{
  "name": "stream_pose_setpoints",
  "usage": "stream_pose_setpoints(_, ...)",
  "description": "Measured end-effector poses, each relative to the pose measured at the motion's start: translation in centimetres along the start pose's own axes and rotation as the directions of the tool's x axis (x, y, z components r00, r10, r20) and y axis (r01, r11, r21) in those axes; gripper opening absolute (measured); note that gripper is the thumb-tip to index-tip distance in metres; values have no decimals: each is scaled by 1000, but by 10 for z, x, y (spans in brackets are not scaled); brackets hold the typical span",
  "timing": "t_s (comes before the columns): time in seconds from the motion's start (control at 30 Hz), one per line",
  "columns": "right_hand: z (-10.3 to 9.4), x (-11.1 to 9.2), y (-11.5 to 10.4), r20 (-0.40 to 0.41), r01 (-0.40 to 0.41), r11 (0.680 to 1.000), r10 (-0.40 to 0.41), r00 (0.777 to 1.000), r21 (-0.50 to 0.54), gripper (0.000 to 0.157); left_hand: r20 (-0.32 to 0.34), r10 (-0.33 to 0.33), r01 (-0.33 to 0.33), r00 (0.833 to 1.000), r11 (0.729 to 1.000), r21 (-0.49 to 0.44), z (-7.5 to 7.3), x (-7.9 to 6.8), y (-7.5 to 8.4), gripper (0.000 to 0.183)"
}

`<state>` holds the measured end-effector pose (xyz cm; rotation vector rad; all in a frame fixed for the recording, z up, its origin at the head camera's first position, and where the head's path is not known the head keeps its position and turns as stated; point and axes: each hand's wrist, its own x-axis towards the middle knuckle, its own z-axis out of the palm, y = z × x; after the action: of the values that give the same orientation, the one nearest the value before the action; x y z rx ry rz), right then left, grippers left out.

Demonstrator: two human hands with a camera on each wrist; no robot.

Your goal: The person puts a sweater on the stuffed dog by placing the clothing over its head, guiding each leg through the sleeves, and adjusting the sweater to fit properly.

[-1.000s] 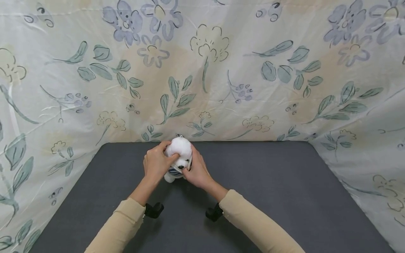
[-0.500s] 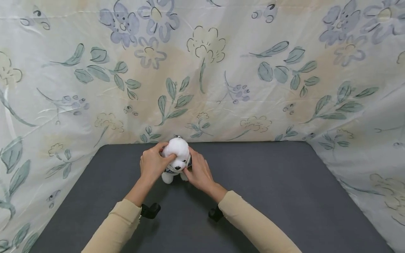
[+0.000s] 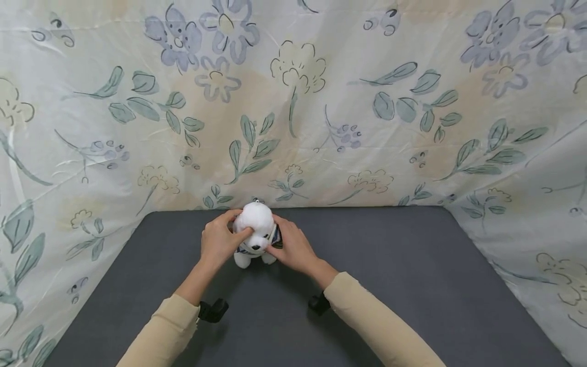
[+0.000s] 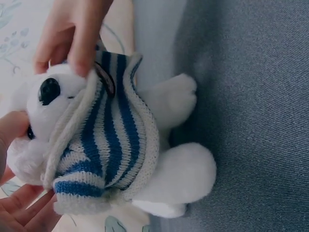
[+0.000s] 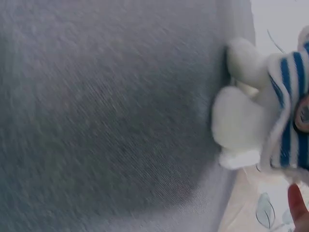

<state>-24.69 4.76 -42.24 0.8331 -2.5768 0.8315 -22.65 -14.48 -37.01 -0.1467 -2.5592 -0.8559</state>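
A white plush toy (image 3: 255, 219) with a black nose stands on its feet on the dark table. It wears a blue-and-white striped knitted sweater (image 4: 113, 140) with a rolled collar and a round patch (image 5: 302, 115). My left hand (image 3: 219, 242) grips its head from the side, thumb pressed on the face by one eye and fingers behind. From the opposite side my right hand (image 3: 294, 247) holds the toy, its thumb beside the muzzle at the collar edge and the other fingers partly hidden behind the head. Part of a right-hand finger (image 5: 297, 205) shows under the sweater hem.
The dark grey table (image 3: 390, 275) ends at a floral cloth (image 3: 321, 153) hanging behind it, close behind the toy. A small metal loop (image 3: 256, 201) sits on top of the toy's head. Black wrist mounts (image 3: 213, 311) are on both forearms.
The toy has tilted back more upright, so its face and both feet show more. My right hand has shifted slightly outward at the collar, while the left keeps its grip on the head.
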Motion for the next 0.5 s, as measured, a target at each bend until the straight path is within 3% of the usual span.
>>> stream_pose_setpoints(0.13, -7, 2, 2, 73, -55, 990, 46, 996, 129, 63, -8, 24, -24, 1000, 1000, -2, 2, -2, -2, 45)
stream_pose_setpoints(0.5, -9, 5, 3, 55, -84, 982, 76, 996, 167, 51, -30, 50, -51, 998, 999, -18, 3, -1, -3, 43)
